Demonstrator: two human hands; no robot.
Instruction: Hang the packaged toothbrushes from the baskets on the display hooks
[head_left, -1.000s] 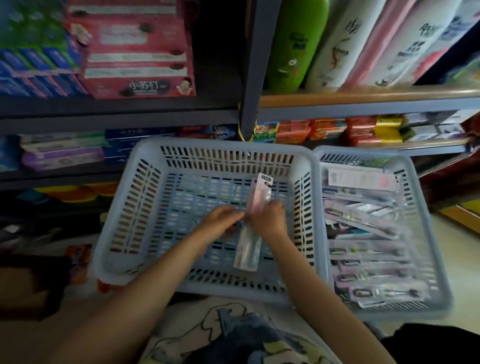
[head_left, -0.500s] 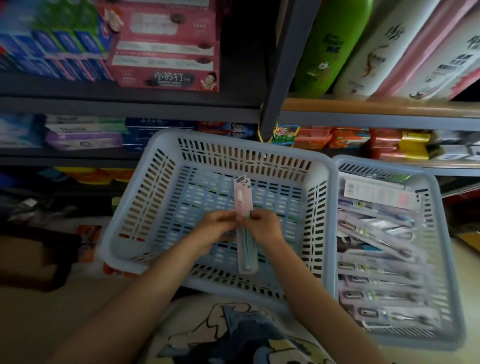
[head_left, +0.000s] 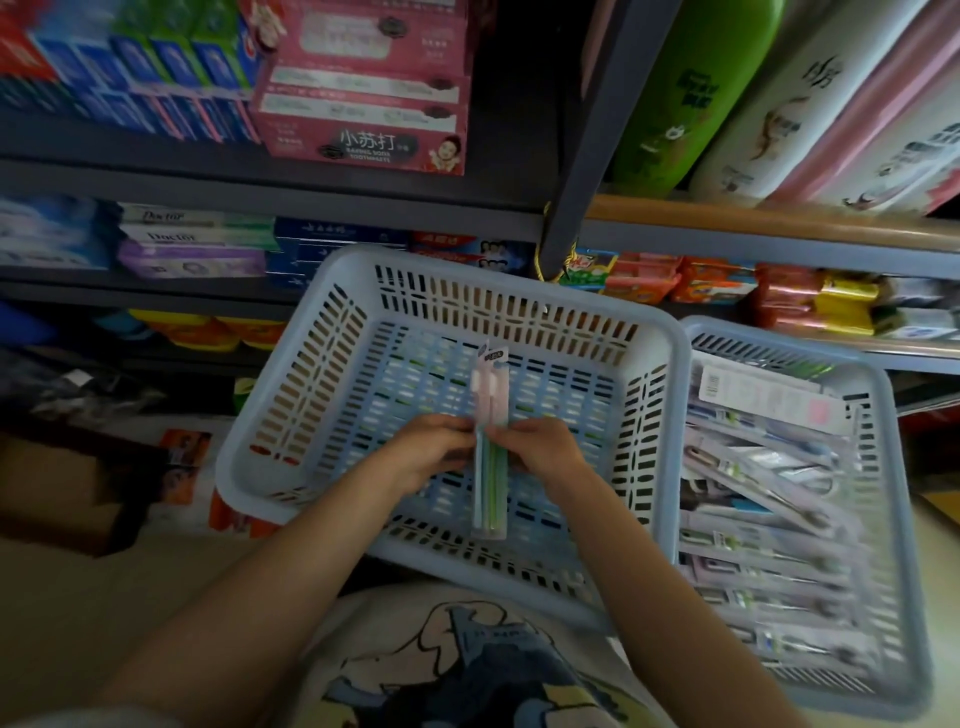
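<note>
Head view looks down past a printed shirt (head_left: 457, 670) to two bare forearms reaching out over a pale blue basket (head_left: 291, 415). Both hands meet in the middle, each pinching one long edge of a toothbrush pack (head_left: 489, 467): the left hand (head_left: 423, 454) curls in from its side, the right hand (head_left: 545, 452) from the other. The pack stands roughly upright between them, its card top with the hanging hole pointing away from the person, its clear lower end hanging below the fingers toward the body. Under the hands the basket's slotted floor shows through; I see nothing else lying in it.

Just beyond the right hand's outer side sits a second basket (head_left: 883, 415), packed with more toothbrush packs (head_left: 753, 519) lying flat in a pile. Past both hands rise the shelves (head_left: 363, 208), stacked with toothpaste boxes (head_left: 363, 93) and bottles (head_left: 691, 88).

I'd judge the step to be squaring up one picked pack before hanging it. No display hook is visible from here, so the next move likely calls for lifting the pack, finding a hook, and threading the top hole over it.
</note>
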